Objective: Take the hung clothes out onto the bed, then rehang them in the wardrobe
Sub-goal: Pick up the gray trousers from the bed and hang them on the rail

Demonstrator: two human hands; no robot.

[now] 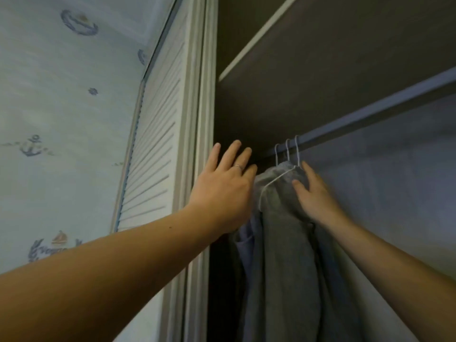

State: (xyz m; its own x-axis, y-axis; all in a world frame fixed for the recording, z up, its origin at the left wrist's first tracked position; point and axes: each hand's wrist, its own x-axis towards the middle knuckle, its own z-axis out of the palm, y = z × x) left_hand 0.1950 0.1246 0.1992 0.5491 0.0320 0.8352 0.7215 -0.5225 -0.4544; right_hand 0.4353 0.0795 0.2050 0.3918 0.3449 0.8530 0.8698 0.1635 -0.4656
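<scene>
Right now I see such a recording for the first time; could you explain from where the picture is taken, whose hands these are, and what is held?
No machine here: a person wears one camera on the head, so the single picture looks up along both bare arms into an open wardrobe. The left hand, fingers straight, is raised next to the white louvred door and holds nothing. The right hand rests on a soft grey garment, which hangs with pale blue cloth from white wire hangers on a grey-blue rail. As far as I see, nothing is gripped.
</scene>
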